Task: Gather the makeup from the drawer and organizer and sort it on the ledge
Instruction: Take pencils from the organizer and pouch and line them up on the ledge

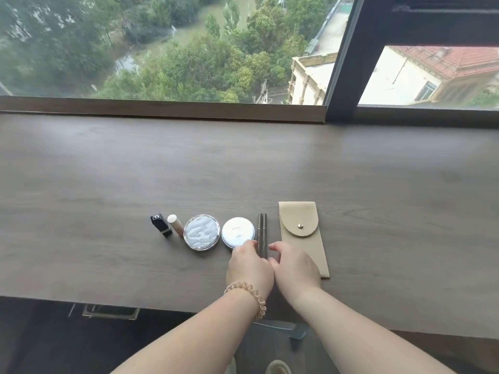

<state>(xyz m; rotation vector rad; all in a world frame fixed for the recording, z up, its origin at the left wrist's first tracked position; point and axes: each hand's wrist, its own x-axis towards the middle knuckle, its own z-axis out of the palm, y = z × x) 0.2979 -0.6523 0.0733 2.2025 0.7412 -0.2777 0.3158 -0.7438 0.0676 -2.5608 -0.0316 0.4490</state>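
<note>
The left hand point(249, 264) and right hand point(295, 267), fingers curled, flank the near ends of two slim grey metal pencils point(262, 230); whether they pinch them or merely touch I cannot tell. A coiled hair tie point(247, 294) circles the left wrist. At 9 o'clock of the pencils lie a smooth white compact point(238, 231), a marbled silver-rimmed compact point(201, 232), a cream tube point(175, 224) and a black lipstick point(161, 224). At 3 o'clock lies a beige snap-flap pouch point(302, 238). All rest on the matte wood-grain ledge point(243, 163) under a window point(162, 49).
</note>
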